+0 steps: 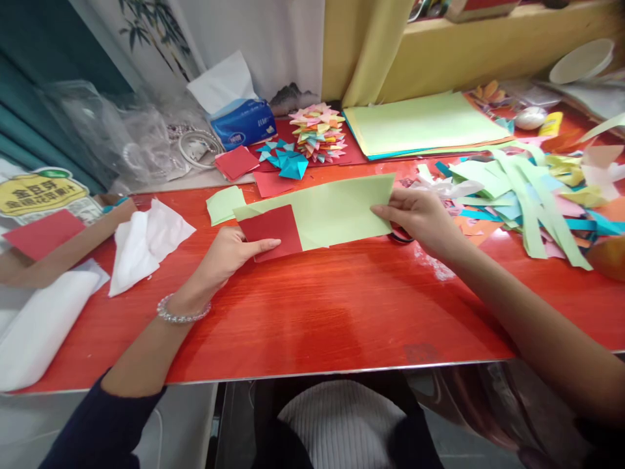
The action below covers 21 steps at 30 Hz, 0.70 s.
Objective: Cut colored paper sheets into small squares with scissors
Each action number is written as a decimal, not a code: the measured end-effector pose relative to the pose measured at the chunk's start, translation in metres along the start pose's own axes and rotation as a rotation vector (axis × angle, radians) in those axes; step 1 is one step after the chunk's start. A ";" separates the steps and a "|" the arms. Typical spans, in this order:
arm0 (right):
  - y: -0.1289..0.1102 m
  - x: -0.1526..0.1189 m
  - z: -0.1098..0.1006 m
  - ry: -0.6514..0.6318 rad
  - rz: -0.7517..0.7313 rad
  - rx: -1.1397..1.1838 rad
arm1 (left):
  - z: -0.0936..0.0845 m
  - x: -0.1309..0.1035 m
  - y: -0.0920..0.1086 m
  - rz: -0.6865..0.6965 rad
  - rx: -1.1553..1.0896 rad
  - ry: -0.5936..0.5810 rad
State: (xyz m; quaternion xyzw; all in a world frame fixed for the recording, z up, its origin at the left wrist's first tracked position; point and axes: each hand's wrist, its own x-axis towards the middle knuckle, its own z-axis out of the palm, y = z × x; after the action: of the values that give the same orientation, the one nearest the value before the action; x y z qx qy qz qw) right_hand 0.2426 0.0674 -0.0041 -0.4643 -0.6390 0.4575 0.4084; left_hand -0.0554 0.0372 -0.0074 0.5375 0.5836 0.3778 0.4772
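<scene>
A long light green paper strip (342, 212) is stretched between my two hands above the red table (312, 312). A red paper square (276, 231) lies over the strip's left end. My left hand (234, 254) pinches both papers at the left, its thumb on the red square. The strip's right end is between the thumb and fingers of my right hand (415, 215). Part of a pair of scissors (402, 234) shows under my right hand. Small light green squares (225, 205) lie behind my left hand.
Paper scraps and strips (527, 195) heap up at the right. Behind are large green sheets (430, 124), a folded paper stack (319, 133), blue paper pieces (288, 163) and a tissue pack (241, 124). Crumpled tissues (146, 241) and a cardboard box (73, 247) are at the left.
</scene>
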 end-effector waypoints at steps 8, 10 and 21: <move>-0.011 -0.002 -0.006 -0.006 0.104 -0.155 | 0.001 -0.003 0.005 -0.027 0.073 -0.061; -0.009 -0.001 -0.005 -0.026 0.100 -0.138 | 0.002 -0.003 0.005 -0.030 0.084 -0.071; -0.014 -0.007 -0.035 -0.006 0.140 -1.021 | -0.002 -0.001 0.006 -0.046 0.010 0.053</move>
State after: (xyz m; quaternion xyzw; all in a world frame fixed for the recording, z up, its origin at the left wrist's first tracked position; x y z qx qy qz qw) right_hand 0.2746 0.0658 0.0170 -0.6448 -0.7495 0.1150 0.0961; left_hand -0.0558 0.0373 -0.0005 0.5162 0.6102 0.3779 0.4673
